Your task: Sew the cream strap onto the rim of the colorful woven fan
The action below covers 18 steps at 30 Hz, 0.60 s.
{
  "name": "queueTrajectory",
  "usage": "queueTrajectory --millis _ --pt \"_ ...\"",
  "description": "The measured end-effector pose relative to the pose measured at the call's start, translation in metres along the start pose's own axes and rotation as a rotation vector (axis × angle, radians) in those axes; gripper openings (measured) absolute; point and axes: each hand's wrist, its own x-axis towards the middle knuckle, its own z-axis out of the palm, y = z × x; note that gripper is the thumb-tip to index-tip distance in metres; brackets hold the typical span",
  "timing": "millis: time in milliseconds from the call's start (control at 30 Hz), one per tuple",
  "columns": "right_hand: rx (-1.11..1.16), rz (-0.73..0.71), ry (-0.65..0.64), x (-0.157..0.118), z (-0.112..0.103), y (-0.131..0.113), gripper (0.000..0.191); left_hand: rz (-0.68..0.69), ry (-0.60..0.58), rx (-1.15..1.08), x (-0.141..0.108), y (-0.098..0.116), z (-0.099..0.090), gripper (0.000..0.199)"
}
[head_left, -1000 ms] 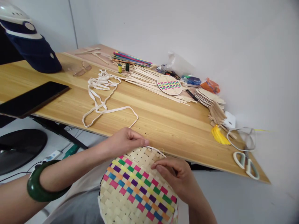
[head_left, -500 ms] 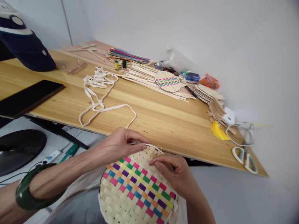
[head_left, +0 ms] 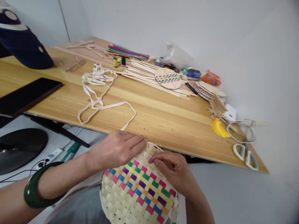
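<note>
A round woven fan panel (head_left: 130, 193), pale with a colourful checkered band, is tilted up over my lap below the table edge. White binding tape (head_left: 153, 144) runs along its upper rim. My left hand (head_left: 119, 148) is closed over the upper left rim, fingers folded over the tape and thumb hidden. Against the upper right of the panel, my right hand (head_left: 171, 166) pinches what looks like a fine needle (head_left: 151, 158), only a sliver of it showing. A thin yellow thread loops by the rim close to those fingers. A green bangle (head_left: 35, 186) circles my left wrist.
Loose white tape (head_left: 112, 107) lies tangled on the wooden table (head_left: 177, 124). Behind are thread spools, pale strips (head_left: 140, 74) and a smaller woven disc (head_left: 168, 78). White-handled scissors (head_left: 245, 155) and a yellow tassel (head_left: 219, 128) lie right, a black phone (head_left: 30, 95) left.
My left hand has rolled over the rim, its fingers now folded across the tape where thumb and finger pinched before. My right hand stays near the same spot, pinching.
</note>
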Motion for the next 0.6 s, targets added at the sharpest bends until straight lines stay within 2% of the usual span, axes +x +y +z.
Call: queueTrajectory --millis 67,133,267,333,433,600 --pt "-0.007 0.000 0.001 0.000 0.000 0.000 0.017 0.136 0.023 0.144 -0.004 -0.001 0.001 0.023" --pt "-0.011 -0.009 0.004 0.000 0.000 0.000 0.017 0.196 0.063 0.222 -0.009 -0.002 0.004 0.025" --pt "-0.001 -0.016 -0.006 0.000 0.000 0.000 0.018 0.199 0.102 0.212 -0.015 -0.003 0.009 0.024" --pt "-0.004 -0.012 -0.002 0.000 0.000 0.000 0.018 0.160 0.108 0.171 -0.012 0.000 0.010 0.019" --pt "-0.017 -0.018 0.009 0.000 0.001 0.000 0.017 -0.063 0.117 -0.010 -0.004 0.005 0.010 0.014" --pt "-0.009 -0.033 -0.008 -0.001 0.000 -0.001 0.019 -0.734 -0.041 -0.621 0.011 0.008 0.008 0.021"
